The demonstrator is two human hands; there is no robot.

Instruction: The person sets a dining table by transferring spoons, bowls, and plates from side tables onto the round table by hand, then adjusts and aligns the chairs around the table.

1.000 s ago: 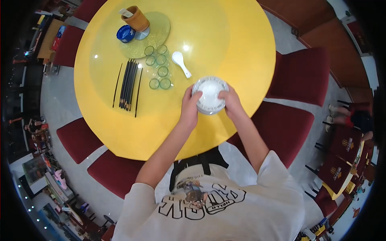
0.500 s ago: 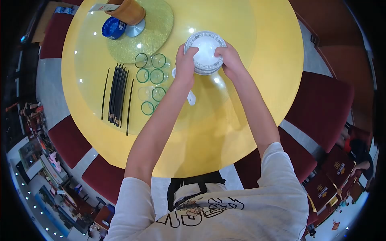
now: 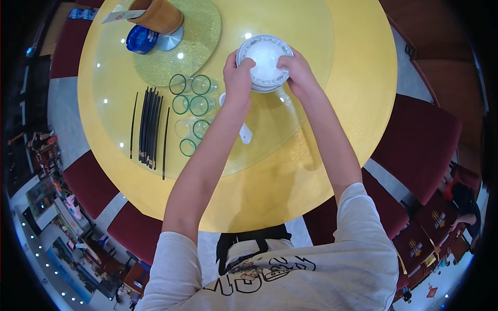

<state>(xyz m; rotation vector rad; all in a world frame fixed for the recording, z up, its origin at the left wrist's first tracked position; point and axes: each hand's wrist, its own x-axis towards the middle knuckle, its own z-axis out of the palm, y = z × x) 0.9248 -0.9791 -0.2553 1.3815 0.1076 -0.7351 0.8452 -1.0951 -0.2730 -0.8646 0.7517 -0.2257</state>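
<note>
In the head view, a round yellow bench [image 3: 358, 67] fills the middle of the frame, its curved edge passing close to the person's body at the lower centre. From the right hand [image 3: 299, 74], a wide stretch of yellow surface runs to the bench edge at the right, with dark red upholstered chairs [image 3: 415, 147] beyond it. Left of the left forearm, the clear round glasses with green rims [image 3: 199, 105] and the row of thin black chopsticks [image 3: 150, 128] narrow the room.

The stack of white round ceramic dishes with grey patterned rims [image 3: 265, 59] is at the upper centre. The left hand [image 3: 238, 75] and the right hand grasp it from opposite sides, both part-curled, each thumb over the top dish's rim.

The other fingers are mostly hidden behind the stack; the number of dishes is hard to make out, and whether the stack touches the bench cannot be told. The left hand and wrist cover part of a white spoon [image 3: 245, 135]. At the upper left, a brown cylindrical container [image 3: 160, 19] is cut off by the frame, beside a blue round dish [image 3: 141, 40].
</note>
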